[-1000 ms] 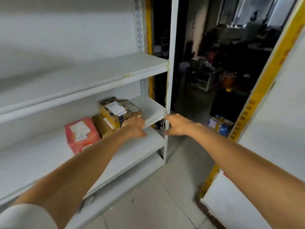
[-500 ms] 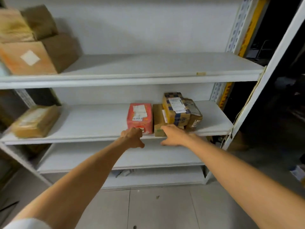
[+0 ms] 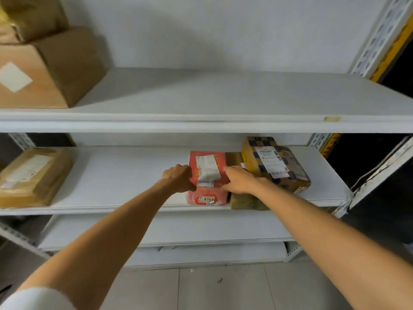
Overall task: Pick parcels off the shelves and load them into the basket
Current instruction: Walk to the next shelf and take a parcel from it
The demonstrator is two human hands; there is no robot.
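**Left hand (image 3: 178,179) and right hand (image 3: 240,180) close in on a red parcel (image 3: 210,199)**

The left hand is bunched, its fingers curled tight against the parcel's left edge; the knuckles face up and the thumb lies low against the red wrapper. The right hand lies flatter, its fingers fairly straight along the parcel's right edge and the thumb spread onto the red face; whether those fingers hook behind the edge I cannot tell.

The red parcel sits between the two hands, a glossy, slightly crumpled rectangular packet on the middle shelf (image 3: 123,175); a wrinkled white label (image 3: 206,168) runs down its face, and a small sticker with printed digits sits nearer the wrists.

Just under the right hand lies a brown parcel (image 3: 245,203), a blocky carton touching the red one's right side. Beyond the right hand's knuckles, to the outside, a taped parcel (image 3: 288,175) leans tilted; it is tan with a dark checked pattern and a smooth printed label.

Well out past the left hand, a padded parcel (image 3: 33,175) in soft, creased tan wrap lies flat on the same shelf. Above and outside the left hand, on the upper shelf (image 3: 201,97), stands a large cardboard box (image 3: 55,68) with a pale square sticker; both shelves are smooth white boards. Below the forearms, grey floor tiles (image 3: 201,287) show; a white sleeve (image 3: 38,298) covers the left upper arm.
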